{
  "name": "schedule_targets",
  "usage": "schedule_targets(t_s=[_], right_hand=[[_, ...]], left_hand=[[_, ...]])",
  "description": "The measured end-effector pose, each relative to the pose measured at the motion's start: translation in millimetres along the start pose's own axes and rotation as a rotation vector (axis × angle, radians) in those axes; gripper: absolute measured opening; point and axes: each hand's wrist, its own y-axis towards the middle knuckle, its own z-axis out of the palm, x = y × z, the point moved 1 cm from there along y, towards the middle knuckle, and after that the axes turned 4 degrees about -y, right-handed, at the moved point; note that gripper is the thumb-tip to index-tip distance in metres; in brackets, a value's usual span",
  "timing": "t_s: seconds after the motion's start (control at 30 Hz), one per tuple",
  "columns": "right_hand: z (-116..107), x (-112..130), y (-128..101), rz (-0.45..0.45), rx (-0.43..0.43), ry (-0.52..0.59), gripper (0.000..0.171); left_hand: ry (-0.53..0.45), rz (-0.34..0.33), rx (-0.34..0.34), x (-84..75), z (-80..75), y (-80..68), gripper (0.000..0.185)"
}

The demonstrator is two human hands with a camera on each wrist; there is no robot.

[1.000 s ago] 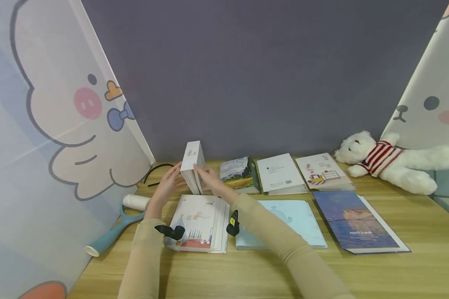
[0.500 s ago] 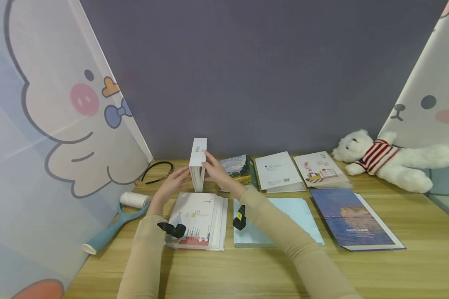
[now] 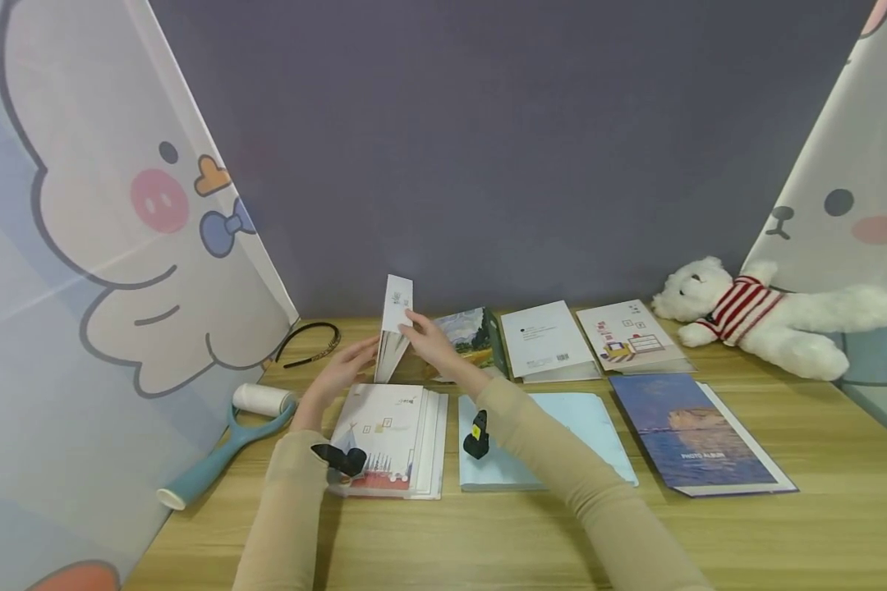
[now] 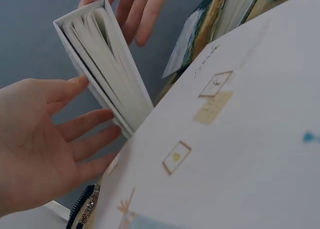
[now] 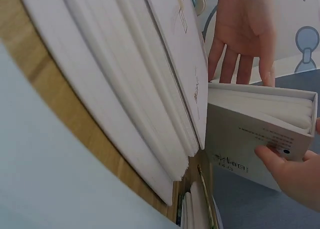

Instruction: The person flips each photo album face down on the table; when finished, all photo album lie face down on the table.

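1. Hands are set on either side of a white album (image 3: 393,330), which is stood on edge on the wooden table (image 3: 783,533), just behind a flat stack of white albums (image 3: 395,439).
2. The album's left face is met by the left hand (image 3: 346,369) with straight, spread fingers (image 4: 85,124) — nothing is gripped.
3. The album's right cover is touched near the top by the right hand (image 3: 429,341); its fingers (image 4: 137,14) are kept straight, the thumb laid on the cover — no curled grip is seen.
4. The album is tilted slightly, its pages fanned open at the bottom.
5. A painted-cover album (image 3: 473,338) is seen just right of the hands, a headband (image 3: 306,341) and lint roller (image 3: 225,447) to the left.
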Motion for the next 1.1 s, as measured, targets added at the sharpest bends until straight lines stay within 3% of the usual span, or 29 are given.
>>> schedule_targets(t_s=[0.17,0.47,0.63,0.87,1.1], right_hand=[[-1,-1,1,-0.025,-0.058,-0.132,0.059],[2,-6,-1,0.118,0.005,-0.207,0.081],[7,-9,-2,0.15,0.032,-0.257,0.07],[9,-16,-1,0.184,0.058,-0.144,0.06],[12,-27,2,0.183,0.172,-0.151,0.055]], left_hand=[[0.048,-0.045,-0.036,6.2,-4.0,0.4,0.049],[0.097,-0.143,-0.135,16.3,-9.9,-3.6,0.052],[0.108,-0.145,-0.14,18.8,-13.7,-5.9,0.049],[0.108,-0.158,-0.171,19.6,-12.9,-5.4,0.045],[0.16,-0.159,-0.187,22.3,-12.9,-6.9,0.043]])
